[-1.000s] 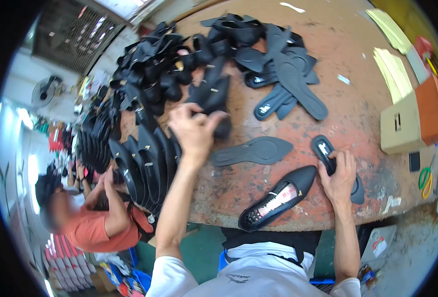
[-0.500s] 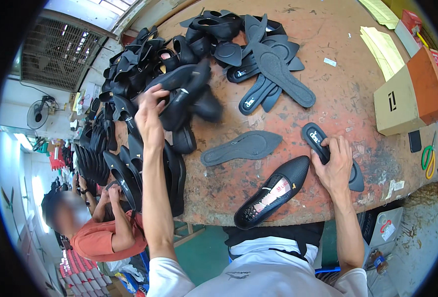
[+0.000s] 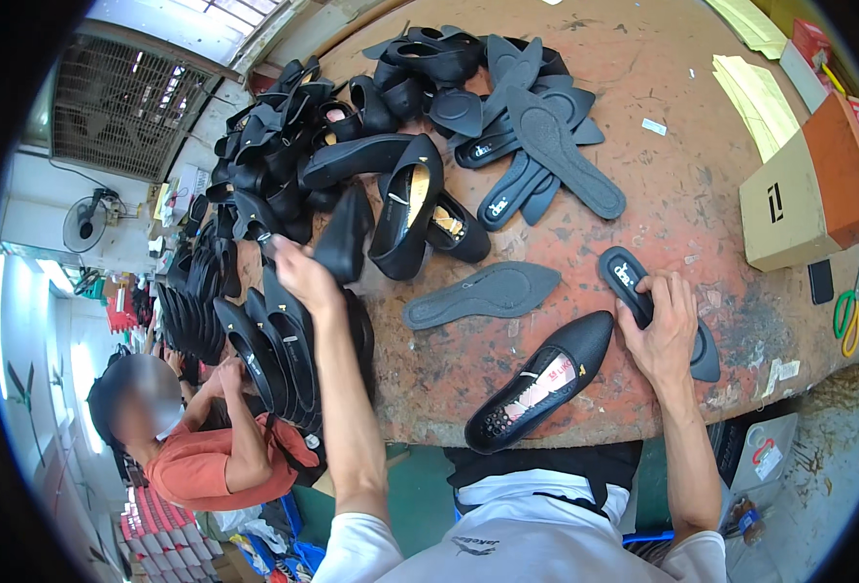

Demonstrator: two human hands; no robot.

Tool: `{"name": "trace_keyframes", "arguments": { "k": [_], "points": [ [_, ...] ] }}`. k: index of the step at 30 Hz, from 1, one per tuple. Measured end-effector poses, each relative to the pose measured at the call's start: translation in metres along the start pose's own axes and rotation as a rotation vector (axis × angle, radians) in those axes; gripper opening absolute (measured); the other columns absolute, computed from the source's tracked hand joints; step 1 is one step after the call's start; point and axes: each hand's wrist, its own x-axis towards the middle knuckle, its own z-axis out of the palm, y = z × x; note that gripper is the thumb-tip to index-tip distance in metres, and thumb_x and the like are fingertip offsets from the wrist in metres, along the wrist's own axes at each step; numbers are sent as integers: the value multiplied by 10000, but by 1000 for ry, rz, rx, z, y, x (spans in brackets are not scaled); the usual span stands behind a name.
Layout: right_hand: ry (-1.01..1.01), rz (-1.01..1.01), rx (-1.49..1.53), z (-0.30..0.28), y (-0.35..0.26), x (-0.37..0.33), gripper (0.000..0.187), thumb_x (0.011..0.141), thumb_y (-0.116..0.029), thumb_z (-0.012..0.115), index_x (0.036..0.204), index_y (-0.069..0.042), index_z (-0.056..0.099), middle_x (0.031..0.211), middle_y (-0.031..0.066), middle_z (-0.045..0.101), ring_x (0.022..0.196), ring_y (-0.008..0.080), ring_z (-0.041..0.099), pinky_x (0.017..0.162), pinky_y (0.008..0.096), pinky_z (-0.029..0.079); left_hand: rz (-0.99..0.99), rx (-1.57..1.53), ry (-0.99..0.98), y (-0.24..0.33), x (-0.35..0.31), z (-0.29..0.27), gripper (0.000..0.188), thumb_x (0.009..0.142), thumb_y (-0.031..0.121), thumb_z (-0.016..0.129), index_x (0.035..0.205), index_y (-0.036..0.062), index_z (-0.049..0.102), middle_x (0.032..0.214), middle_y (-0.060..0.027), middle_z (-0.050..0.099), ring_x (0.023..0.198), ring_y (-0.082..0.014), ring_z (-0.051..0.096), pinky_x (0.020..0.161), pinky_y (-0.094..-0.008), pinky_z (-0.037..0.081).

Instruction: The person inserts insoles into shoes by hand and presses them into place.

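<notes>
My right hand point(image 3: 661, 325) is wrapped over a dark insole point(image 3: 621, 270) with a white printed label, lying on the table at the right. Beside it, nearer me, a black pointed flat shoe point(image 3: 585, 350) lies sole down with its toe toward the far right. A grey pointed insole point(image 3: 483, 294) rests flat left of that shoe. My left hand point(image 3: 308, 280) reaches among black shoes at the left, fingertips by a shoe point(image 3: 255, 216); whether it grips one I cannot tell. Just beyond are a black shoe standing heel up point(image 3: 347, 233) and a pair of flats point(image 3: 410, 209).
Shoes pile up at the far left; stacked insoles point(image 3: 561, 146) lie at the far middle. On the right are a cardboard box point(image 3: 789, 209), yellow papers point(image 3: 755, 102), a phone point(image 3: 820, 282) and scissors point(image 3: 847, 316). A person in an orange shirt point(image 3: 221, 462) works at the left.
My left hand has let go of the black shoes it held, which now rest on the table, and has moved nearer and lower. My right hand stays on the insole.
</notes>
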Motion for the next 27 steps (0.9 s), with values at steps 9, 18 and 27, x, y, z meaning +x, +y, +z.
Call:
{"name": "trace_keyframes", "arguments": {
  "k": [9, 18, 27],
  "points": [
    [-16, 14, 33, -1, 0, 0, 321, 786, -112, 825, 1036, -49, 634, 1083, 136, 627, 1010, 369, 605, 882, 483, 469, 85, 309, -278, 56, 33, -11, 569, 1149, 488, 526, 1092, -51, 701, 805, -95, 693, 741, -200, 637, 734, -342, 513],
    [-48, 64, 35, 0, 0, -2, 340, 780, -94, 833, 1051, -50, 632, 1140, 146, 648, 1065, 378, 622, 904, 488, 468, 522, 1018, -264, 76, -92, -148, 267, 1067, 220, 684, 886, 32, 629, 812, -174, 635, 722, -416, 666, 636, -460, 519],
    [-39, 45, 36, 1, 1, -4, 342, 787, -64, 823, 1065, -42, 627, 1149, 139, 635, 1080, 371, 615, 926, 484, 470, 218, 883, -153, 25, -49, -187, 631, 1120, 404, 624, 680, -47, 606, 522, -146, 477, 490, -177, 408, 512, -436, 375]
  ]
}}
